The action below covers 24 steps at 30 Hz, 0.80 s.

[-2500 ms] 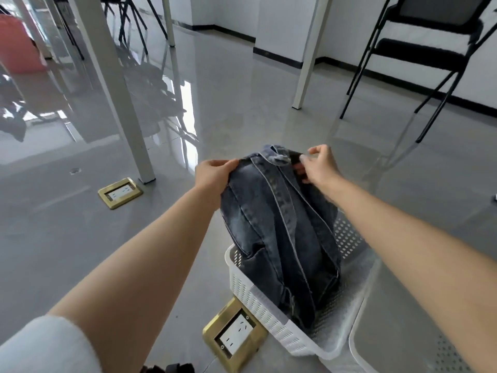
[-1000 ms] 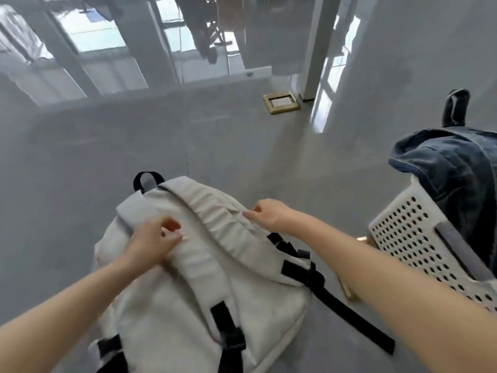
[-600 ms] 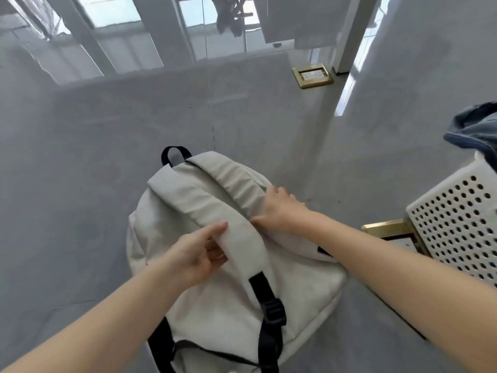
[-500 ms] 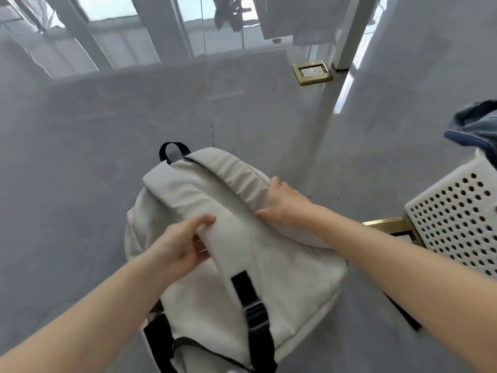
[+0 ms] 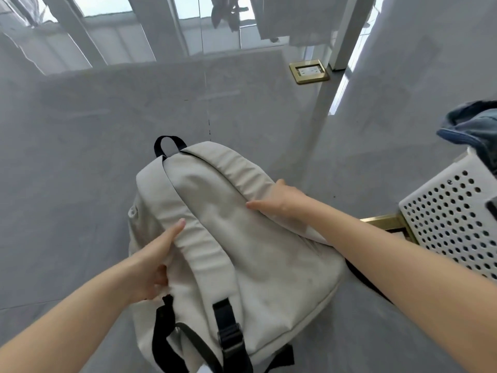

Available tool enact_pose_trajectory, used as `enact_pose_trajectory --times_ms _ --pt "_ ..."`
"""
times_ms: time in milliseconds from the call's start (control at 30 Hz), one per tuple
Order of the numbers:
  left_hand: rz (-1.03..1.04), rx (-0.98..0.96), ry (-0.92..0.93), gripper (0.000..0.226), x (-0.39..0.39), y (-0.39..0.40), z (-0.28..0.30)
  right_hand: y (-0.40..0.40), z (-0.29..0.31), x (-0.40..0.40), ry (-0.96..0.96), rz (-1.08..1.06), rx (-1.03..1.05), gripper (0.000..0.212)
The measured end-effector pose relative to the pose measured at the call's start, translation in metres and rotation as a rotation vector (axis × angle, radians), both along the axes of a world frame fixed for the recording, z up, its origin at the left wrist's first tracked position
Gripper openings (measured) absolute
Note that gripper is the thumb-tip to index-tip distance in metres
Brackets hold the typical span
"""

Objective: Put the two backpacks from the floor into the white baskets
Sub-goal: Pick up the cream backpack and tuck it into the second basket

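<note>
A cream backpack (image 5: 258,265) with black straps and a black top loop is in the middle of the view, straps side up, above the grey floor. My left hand (image 5: 154,261) grips its left shoulder strap from underneath, thumb on top. My right hand (image 5: 277,201) holds the right shoulder strap near the bag's right edge. A blue denim backpack (image 5: 476,130) sits in a white perforated basket (image 5: 451,219) at the right edge.
A brass floor socket (image 5: 309,72) lies at the upper right beside a white table leg (image 5: 347,30). Another brass socket frame (image 5: 387,224) shows next to the basket. Glossy grey floor (image 5: 107,157) surrounds the bag.
The denim backpack went into the basket, then the view turned left to the cream backpack. Both hands took its shoulder straps, and the bag has risen slightly toward me.
</note>
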<state>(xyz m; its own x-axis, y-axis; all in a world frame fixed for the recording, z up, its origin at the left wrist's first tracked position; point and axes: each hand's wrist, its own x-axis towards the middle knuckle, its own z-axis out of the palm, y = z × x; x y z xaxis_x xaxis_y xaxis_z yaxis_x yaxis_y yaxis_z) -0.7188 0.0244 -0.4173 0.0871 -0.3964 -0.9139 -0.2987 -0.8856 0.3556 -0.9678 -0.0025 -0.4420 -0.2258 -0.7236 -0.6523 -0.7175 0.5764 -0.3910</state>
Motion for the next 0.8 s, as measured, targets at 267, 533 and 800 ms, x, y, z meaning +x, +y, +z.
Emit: enact_pose_trajectory --times_ms 267,533,800 --pt "0.185 -0.079 0.117 0.084 -0.020 -0.001 -0.026 0.016 0.050 -0.027 -0.256 -0.089 -0.221 0.077" --pt "-0.040 -0.341 0.310 0.033 -0.079 -0.063 0.092 0.041 0.154 -0.099 -0.468 -0.359 -0.487 0.048" --pt "-0.359 -0.571 0.373 0.021 -0.171 -0.092 0.218 0.084 0.254 -0.161 -0.457 -0.718 -0.616 0.079"
